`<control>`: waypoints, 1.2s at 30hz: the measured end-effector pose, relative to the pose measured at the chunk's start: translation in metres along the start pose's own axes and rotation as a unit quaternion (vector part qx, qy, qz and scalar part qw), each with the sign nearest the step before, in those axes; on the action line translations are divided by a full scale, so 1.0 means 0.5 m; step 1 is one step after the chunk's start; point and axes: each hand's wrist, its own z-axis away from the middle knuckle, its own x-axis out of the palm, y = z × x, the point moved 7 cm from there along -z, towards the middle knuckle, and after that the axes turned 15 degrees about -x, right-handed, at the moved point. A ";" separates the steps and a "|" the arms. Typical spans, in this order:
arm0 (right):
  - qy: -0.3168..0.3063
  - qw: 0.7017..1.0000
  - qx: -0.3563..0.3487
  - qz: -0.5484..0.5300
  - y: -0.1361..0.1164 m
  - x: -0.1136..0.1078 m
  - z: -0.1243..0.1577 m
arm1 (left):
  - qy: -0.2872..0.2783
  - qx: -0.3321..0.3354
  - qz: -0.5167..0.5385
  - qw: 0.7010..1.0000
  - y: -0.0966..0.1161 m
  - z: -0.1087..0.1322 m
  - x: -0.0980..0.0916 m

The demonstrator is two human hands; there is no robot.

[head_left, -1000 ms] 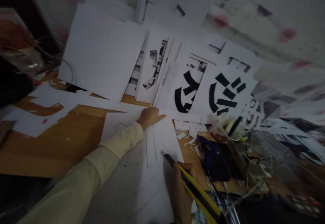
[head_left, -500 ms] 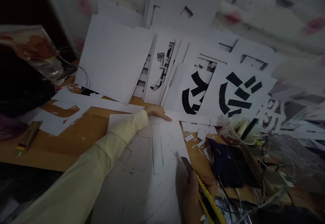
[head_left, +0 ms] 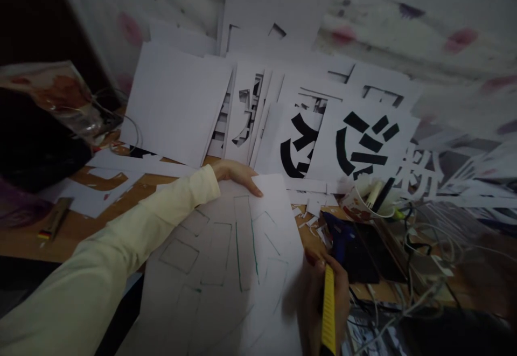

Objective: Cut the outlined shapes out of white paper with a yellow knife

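A large white sheet of paper (head_left: 214, 313) with pencil and green outlines of oblong shapes stretches in front of me, its top end raised. My left hand (head_left: 238, 175) pinches that sheet's top edge, thumb on the front and the other fingers hidden. Beside the sheet's right edge is my right hand (head_left: 339, 283), wrapped around a yellow utility knife (head_left: 328, 307). The knife's blade cannot be made out.
Cut-out stencil sheets (head_left: 363, 143) and a plain sheet (head_left: 177, 103) lean against the wall. A cup of pens (head_left: 365, 200), a blue tool (head_left: 343, 237), cables (head_left: 407, 291) and paper scraps lie to the right. Another cutter (head_left: 54, 218) rests at left.
The sheet's top end has come up off the table in my left hand. My right hand has turned, swinging the knife more upright. The view has shifted slightly.
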 end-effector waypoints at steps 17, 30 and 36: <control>-0.054 0.995 0.016 0.081 -0.034 -0.059 0.016 | -0.066 -0.055 -0.045 0.995 0.034 0.141 0.048; -0.145 0.978 0.051 0.138 -0.002 -0.069 0.035 | -0.030 0.005 -0.027 0.999 0.025 0.189 0.073; -0.118 0.987 0.018 0.109 0.003 -0.072 0.034 | -0.022 0.016 -0.033 0.999 0.033 0.191 0.081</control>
